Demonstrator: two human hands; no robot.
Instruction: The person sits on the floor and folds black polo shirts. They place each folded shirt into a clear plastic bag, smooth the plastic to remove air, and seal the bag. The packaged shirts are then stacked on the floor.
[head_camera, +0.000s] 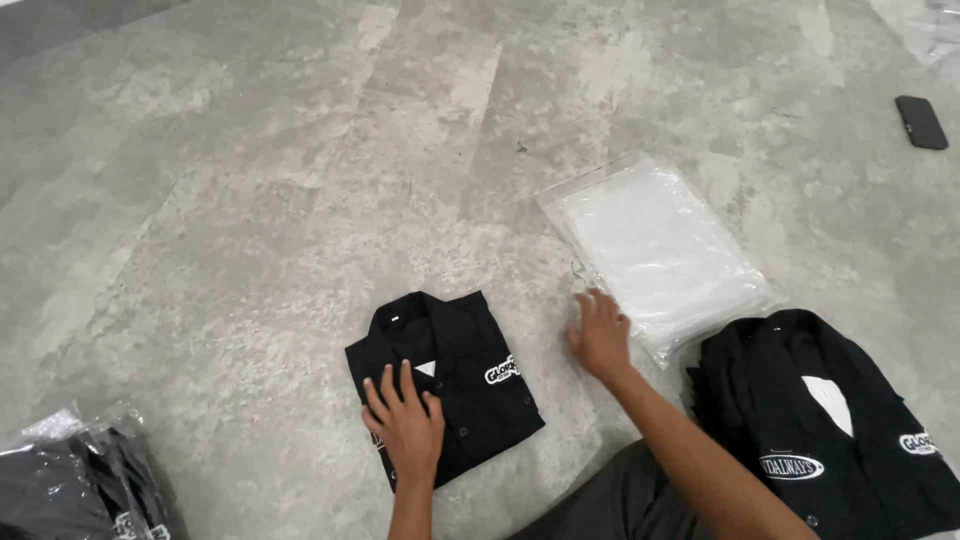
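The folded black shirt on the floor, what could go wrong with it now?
The left hand only presses flat on the folded black shirt, so its neat fold might slip open if tugged. The right hand reaches the edge of the stack of clear plastic bags; its fingers may pull up several thin bags together.

The folded shirt (445, 385) is black, with small white buttons and a white printed logo on the chest, and a small white triangle shows at its collar opening. The pile of shirts (830, 425) on the right is also black, with white oval logos and a white card at the neck. The stack of plastic bags (660, 250) is clear and looks whitish. The bagged shirts (80, 485) are black under shiny clear plastic. The phone (921, 122) is black. The floor (250, 180) is grey, mottled with lighter beige patches. The trouser leg (610, 500) is dark olive grey.
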